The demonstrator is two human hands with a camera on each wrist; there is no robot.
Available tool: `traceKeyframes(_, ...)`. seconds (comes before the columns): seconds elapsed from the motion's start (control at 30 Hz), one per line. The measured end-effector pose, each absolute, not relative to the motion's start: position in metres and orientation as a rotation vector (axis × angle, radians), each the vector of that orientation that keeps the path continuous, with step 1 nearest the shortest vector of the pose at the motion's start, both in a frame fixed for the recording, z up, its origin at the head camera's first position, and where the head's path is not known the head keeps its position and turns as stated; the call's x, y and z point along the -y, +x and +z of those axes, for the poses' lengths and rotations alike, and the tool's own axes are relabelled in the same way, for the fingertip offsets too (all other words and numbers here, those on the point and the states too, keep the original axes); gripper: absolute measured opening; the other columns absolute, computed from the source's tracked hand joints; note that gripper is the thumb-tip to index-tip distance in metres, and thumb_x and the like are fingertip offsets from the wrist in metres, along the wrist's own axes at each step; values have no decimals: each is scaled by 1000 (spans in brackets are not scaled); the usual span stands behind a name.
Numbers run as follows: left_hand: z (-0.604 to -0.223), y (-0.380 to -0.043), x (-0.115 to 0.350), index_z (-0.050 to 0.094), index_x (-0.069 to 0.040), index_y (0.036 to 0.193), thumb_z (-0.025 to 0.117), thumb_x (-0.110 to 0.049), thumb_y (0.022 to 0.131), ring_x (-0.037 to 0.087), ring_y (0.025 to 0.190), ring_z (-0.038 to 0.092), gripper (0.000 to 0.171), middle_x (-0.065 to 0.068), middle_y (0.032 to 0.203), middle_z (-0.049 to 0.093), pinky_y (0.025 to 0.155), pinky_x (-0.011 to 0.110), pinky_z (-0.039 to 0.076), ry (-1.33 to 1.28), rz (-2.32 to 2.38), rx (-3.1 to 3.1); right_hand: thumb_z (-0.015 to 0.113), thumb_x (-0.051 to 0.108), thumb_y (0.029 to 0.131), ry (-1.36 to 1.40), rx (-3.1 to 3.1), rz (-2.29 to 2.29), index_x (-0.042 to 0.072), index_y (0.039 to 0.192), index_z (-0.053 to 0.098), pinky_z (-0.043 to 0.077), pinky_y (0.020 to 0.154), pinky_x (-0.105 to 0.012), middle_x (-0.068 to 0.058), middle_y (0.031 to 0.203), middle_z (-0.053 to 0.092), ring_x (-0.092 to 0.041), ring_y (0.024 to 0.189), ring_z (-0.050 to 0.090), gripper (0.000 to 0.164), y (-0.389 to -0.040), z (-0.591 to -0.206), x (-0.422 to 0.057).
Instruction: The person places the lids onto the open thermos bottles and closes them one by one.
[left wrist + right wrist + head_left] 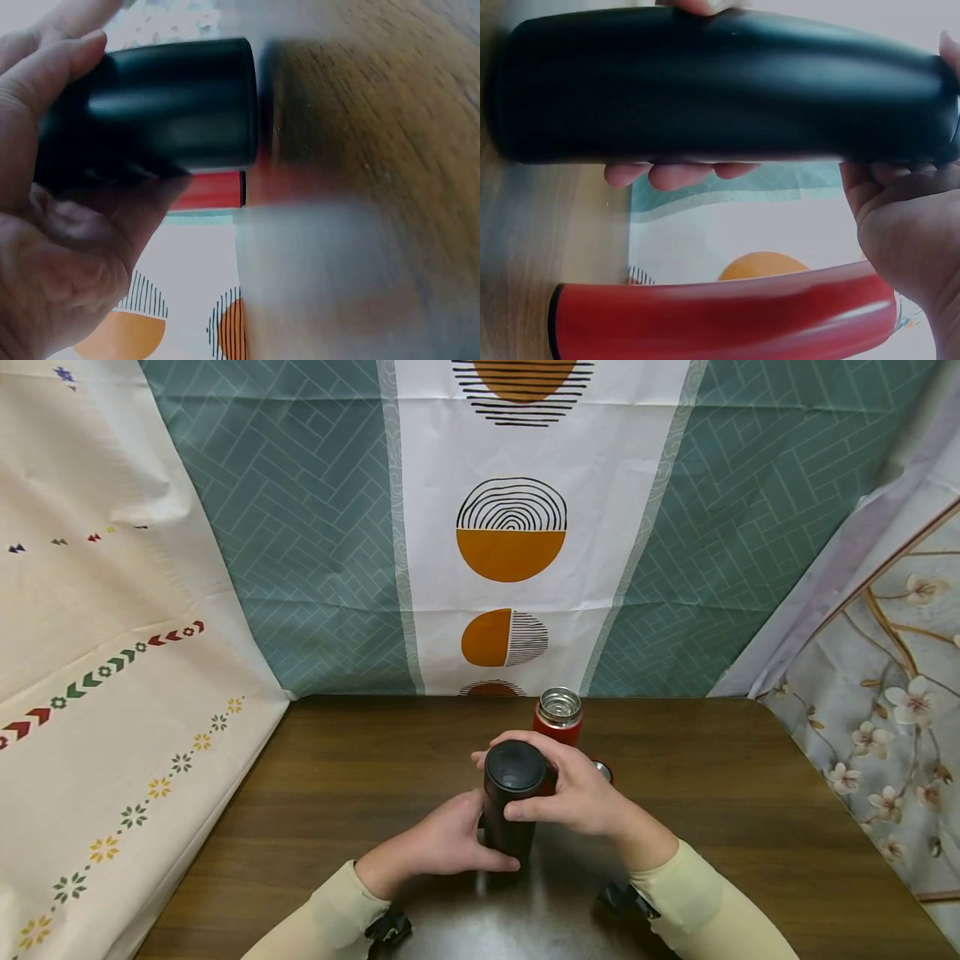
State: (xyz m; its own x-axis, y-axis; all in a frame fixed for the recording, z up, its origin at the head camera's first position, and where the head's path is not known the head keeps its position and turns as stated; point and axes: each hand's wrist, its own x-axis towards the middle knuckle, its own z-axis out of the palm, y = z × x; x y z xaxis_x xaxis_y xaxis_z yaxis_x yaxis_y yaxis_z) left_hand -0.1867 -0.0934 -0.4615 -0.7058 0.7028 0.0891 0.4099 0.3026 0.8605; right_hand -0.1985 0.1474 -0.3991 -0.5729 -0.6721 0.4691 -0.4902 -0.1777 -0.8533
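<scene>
A tall black flask (pixel 512 835) stands upright on the wooden table, its dark round top (pixel 516 764) facing up. Low on its body, my left hand (pixel 450 835) grips it, thumb in front and fingers round the far side. My right hand (pixel 573 789) holds the upper end, thumb and fingers curled round the top. Just behind is a red flask (pixel 558 722) with an uncovered steel mouth; the right wrist view shows its glossy red side (pixel 727 311). Beside it lies a small red-rimmed, silvery round piece (pixel 603 771), partly hidden by my right hand.
The brown wooden table (pixel 360 760) ends at a teal and white patterned cloth (pixel 322 543) hung behind it. A cream embroidered cloth (pixel 135 735) borders the left side, and a floral cloth (pixel 885 752) the right. Dark straps (pixel 388 927) circle both wrists.
</scene>
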Motion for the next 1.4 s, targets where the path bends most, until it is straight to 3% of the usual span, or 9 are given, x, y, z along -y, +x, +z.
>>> traceKeyframes(0.27,-459,-181,91,55,-22,153,99,-24,85,10,118,69,81,-8,133,71,105,38,56,945,1357,-2385,86,-4,94,-1324,-1972,-1864,6,150,57,44,119,-67,-27,150,65,-51,146,57,64,-197,-399,-144)
traceKeyframes(0.33,-461,-181,90,54,-22,154,100,-24,85,9,117,70,83,-7,133,71,105,38,57,945,1364,-2401,86,-4,94,-1295,-1984,-1876,6,150,58,45,119,-64,-26,150,65,-49,146,58,64,-196,-399,-143)
traceKeyframes(0.53,-463,-181,88,53,-22,156,100,-24,85,10,117,70,86,-4,134,71,104,38,58,942,1373,-2454,86,-3,93,-1244,-2054,-1908,10,148,60,51,117,-40,-12,148,71,-36,143,64,62,-193,-401,-139)
traceKeyframes(0.67,-463,-180,87,54,-22,154,101,-25,83,10,115,71,85,-3,133,72,103,38,59,928,1367,-2495,87,-2,93,-1229,-2117,-1915,11,147,61,51,116,-34,-8,145,73,-31,140,66,62,-191,-402,-137)
traceKeyframes(0.87,-463,-180,86,53,-18,156,103,-25,82,12,115,72,89,-1,134,74,102,38,59,908,1363,-2539,89,3,93,-1193,-2234,-1891,15,146,62,50,115,-32,-2,144,74,-27,138,68,61,-189,-403,-135)
traceKeyframes(1.03,-463,-180,85,51,-19,158,103,-23,82,11,115,72,92,-3,134,74,102,38,59,895,1382,-2543,89,4,93,-1194,-2275,-1908,15,146,62,53,113,-41,-7,143,74,-31,135,69,61,-189,-405,-133)
traceKeyframes(1.4,-466,-179,82,47,-17,159,102,-26,83,14,112,74,95,0,130,75,97,41,61,866,1383,-2608,90,4,92,-1149,-2369,-1968,7,148,61,56,108,-38,-9,141,74,-32,124,72,63,-186,-409,-127)
